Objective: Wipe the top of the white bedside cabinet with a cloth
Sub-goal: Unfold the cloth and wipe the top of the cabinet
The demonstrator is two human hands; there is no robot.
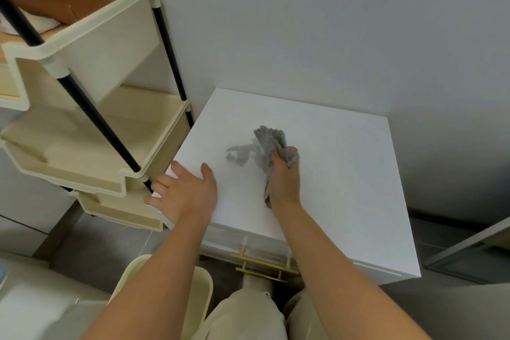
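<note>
The white bedside cabinet (345, 174) stands against a grey wall, its flat top filling the middle of the head view. My right hand (284, 182) is near the centre of the top, shut on a crumpled grey cloth (269, 143) that bunches up above my fingers and trails down beside my wrist. A faint grey smear lies on the top just left of the cloth. My left hand (183, 193) rests flat with fingers spread on the cabinet's near left corner, holding nothing.
A cream tiered storage rack (91, 130) with black poles stands tight against the cabinet's left side. Gold drawer handles (262, 265) jut from the cabinet front above my knees. A cream bin rim (201, 292) sits by my left leg. A metal frame (469, 251) lies at right.
</note>
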